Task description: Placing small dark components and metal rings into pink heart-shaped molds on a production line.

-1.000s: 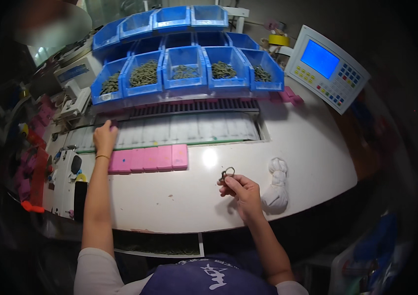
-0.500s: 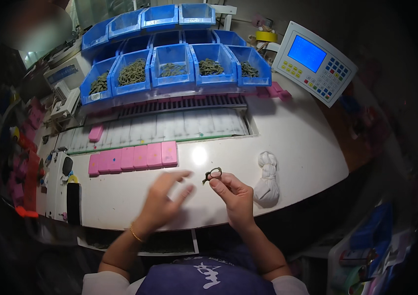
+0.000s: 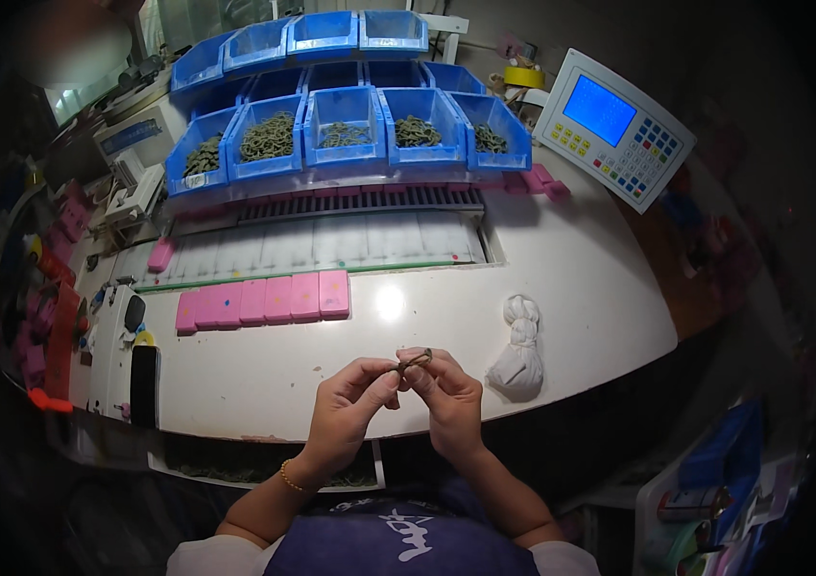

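Above the near middle of the white worktop, both hands meet at a small dark green ring [image 3: 415, 362] with a short branching bit. My left hand [image 3: 352, 396] pinches its left end between thumb and forefinger. From the other side, my right hand [image 3: 448, 396] grips the loop with thumb and fingers. The fingertips cover part of the ring, so its full shape is hidden. A white tied cloth bag [image 3: 519, 350] lies just right of my right hand. Beyond my left hand, several pink blocks [image 3: 264, 300] sit side by side in a row.
Blue bins [image 3: 344, 125] rise in tiers at the back, several holding green pieces. A sunken panel [image 3: 331, 242] lies before them, with a lone pink block [image 3: 161, 254] at its left. A keypad unit with blue screen [image 3: 612, 130] stands back right; a black phone-like slab [image 3: 145, 386] lies left.
My left hand has come right and closed on the green ring. My right hand has drawn slightly down and nearer with it. The lone pink block has shifted left along the panel.
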Available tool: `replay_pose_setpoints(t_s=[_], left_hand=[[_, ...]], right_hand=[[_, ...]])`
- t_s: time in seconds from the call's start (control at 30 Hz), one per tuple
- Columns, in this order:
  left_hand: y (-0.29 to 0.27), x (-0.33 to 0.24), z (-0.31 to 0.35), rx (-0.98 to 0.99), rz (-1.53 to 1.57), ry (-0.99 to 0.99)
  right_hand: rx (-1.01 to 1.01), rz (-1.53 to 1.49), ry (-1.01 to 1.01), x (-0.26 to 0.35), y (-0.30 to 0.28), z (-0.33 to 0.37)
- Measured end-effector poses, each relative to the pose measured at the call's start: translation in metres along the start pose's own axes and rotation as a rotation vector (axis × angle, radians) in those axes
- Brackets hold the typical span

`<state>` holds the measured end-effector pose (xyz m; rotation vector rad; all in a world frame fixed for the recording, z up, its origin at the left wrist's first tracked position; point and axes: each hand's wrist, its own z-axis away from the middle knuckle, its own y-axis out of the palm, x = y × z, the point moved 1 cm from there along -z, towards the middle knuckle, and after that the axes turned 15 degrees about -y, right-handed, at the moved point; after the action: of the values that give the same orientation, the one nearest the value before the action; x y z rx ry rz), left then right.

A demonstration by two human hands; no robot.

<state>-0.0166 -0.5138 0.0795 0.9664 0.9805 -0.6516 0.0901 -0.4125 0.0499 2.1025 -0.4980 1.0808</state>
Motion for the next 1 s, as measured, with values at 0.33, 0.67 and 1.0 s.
replay_pose_setpoints(t_s=[0.33,0.67,1.0], left_hand=[[0.0,-0.002,-0.001,0.075,0.242,-0.151],[-0.001,0.006,-0.003,0.047,0.285,-0.152],[-0.001,0.0,0.0,-0.046,-0.082,-0.049]], right_hand=[[-0.005,0.177,-0.224,0.0,0.003,0.003],[0.193,0.862,-0.717,0.031,0.01,-0.008],[-0.04,-0.046,0.115,0.012,-0.004,-0.007]])
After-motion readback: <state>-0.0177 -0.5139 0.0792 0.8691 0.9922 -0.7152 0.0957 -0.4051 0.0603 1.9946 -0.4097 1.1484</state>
